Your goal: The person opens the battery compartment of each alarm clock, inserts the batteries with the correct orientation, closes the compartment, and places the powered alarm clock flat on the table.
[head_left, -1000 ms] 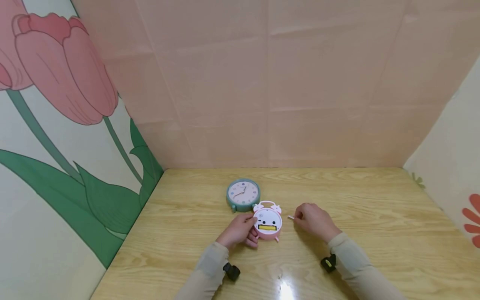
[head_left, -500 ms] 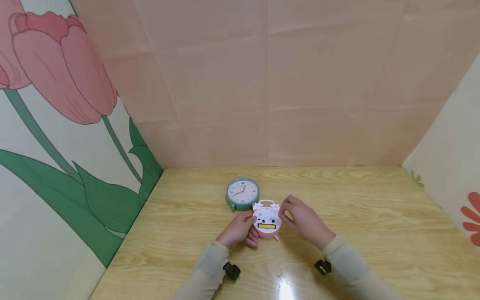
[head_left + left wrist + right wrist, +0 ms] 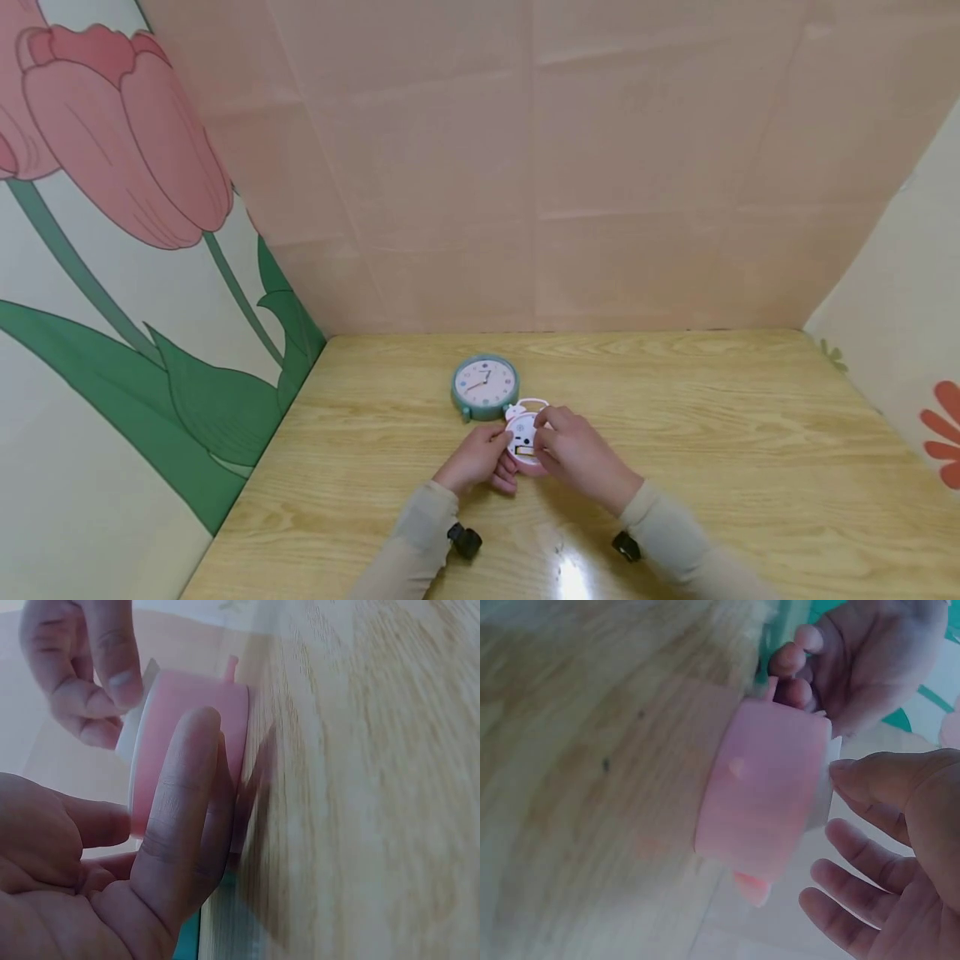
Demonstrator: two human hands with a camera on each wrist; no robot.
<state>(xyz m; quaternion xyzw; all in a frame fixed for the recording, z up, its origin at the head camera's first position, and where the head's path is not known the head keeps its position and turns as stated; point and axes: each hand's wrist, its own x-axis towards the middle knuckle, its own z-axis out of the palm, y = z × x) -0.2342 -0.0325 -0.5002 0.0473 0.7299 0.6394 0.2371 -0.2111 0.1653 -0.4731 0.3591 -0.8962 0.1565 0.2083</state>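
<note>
A pink twin-bell alarm clock (image 3: 517, 427) lies with its white back up on the table. My left hand (image 3: 474, 462) grips its left side, thumb on the back rim and fingers along the pink side (image 3: 184, 694). My right hand (image 3: 581, 457) is over the clock's right half and hides part of it. Between its thumb and fingers it pinches a thin white cover (image 3: 823, 791), held against the clock's back. In the head view the battery slot (image 3: 524, 451) shows only in part. Whether the cover is seated cannot be seen.
A teal round clock (image 3: 484, 387) lies face up just behind the pink one, close to its left bell. The wooden table (image 3: 712, 417) runs back to a pink-beige cloth backdrop (image 3: 600, 208). A tulip-painted wall (image 3: 127, 150) stands at left.
My right hand has moved left from beside the pink clock to over its back, bringing the white cover. The yellow battery is now partly covered. My left hand keeps its grip.
</note>
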